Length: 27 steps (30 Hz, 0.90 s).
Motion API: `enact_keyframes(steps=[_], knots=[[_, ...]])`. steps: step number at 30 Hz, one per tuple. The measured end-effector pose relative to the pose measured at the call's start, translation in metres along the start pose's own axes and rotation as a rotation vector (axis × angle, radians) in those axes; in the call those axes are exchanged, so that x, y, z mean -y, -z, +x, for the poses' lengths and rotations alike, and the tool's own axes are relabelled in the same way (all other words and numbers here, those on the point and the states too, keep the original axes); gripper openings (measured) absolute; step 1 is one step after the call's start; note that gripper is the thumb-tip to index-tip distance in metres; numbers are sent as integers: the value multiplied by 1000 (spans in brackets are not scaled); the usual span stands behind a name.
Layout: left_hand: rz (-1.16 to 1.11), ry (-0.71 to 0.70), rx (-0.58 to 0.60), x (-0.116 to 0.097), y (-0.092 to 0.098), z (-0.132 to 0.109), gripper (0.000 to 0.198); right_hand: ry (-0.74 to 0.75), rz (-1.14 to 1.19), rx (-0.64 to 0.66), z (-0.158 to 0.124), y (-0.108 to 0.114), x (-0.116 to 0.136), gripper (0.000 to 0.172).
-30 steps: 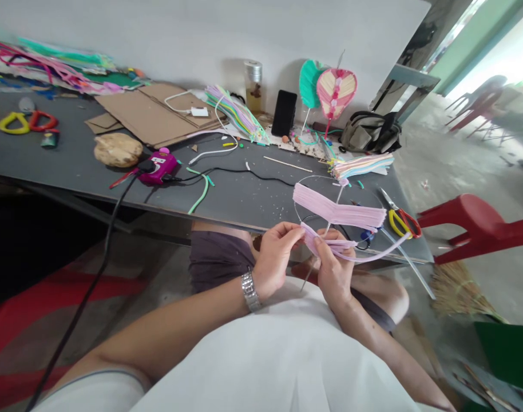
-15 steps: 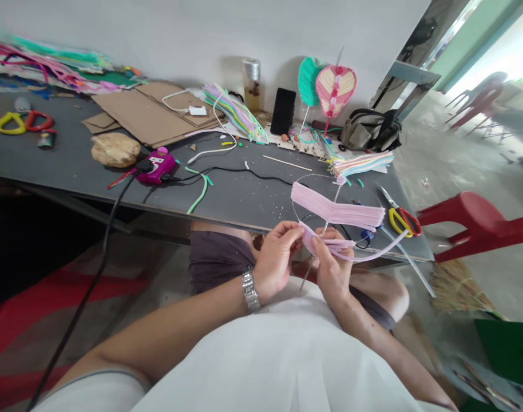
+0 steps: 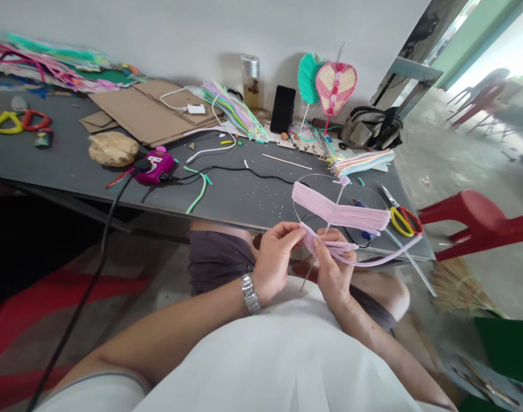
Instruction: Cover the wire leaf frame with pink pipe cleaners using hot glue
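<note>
My left hand (image 3: 275, 260) and my right hand (image 3: 332, 268) are closed in pinches over my lap, just below the table's front edge. Both grip a wire hoop (image 3: 302, 182) partly covered with rows of pale pink strands (image 3: 339, 212). The fingers meet at the lower left of the hoop, where a loose pink strand (image 3: 381, 258) is being held; its free end trails off to the right. A thin stick from the hoop runs down between my hands. A metal watch (image 3: 249, 292) is on my left wrist.
On the grey table (image 3: 244, 197) lie yellow-and-red scissors (image 3: 402, 220), a pink glue gun (image 3: 155, 168) with a black cable, pastel strand bundles (image 3: 362, 162), cardboard (image 3: 154, 114), a phone (image 3: 284, 110), a jar (image 3: 250, 80) and two finished fans (image 3: 332, 88). Red plastic chair (image 3: 480, 220) at right.
The hands hold nearly the same place. The loose pink strand's free end has swung slightly further right and lower.
</note>
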<state>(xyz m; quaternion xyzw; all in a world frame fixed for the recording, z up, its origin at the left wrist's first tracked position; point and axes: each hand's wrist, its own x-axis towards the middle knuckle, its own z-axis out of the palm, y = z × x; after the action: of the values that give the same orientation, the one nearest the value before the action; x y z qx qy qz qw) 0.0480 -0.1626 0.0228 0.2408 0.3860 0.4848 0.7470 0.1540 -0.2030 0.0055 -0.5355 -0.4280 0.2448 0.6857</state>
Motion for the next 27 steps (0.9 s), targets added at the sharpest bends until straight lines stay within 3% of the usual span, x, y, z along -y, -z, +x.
enact_keyframes(steps=[9, 20, 27], knots=[[56, -103, -10, -3, 0, -1, 25, 86, -119, 27, -2, -1, -1, 16], [-52, 114, -20, -2, 4, 3, 18, -18, -47, 16, -1, -3, -1, 16], [-99, 134, -32, -3, 4, 0, 17, -92, 29, -1, -2, -4, -4, 17]])
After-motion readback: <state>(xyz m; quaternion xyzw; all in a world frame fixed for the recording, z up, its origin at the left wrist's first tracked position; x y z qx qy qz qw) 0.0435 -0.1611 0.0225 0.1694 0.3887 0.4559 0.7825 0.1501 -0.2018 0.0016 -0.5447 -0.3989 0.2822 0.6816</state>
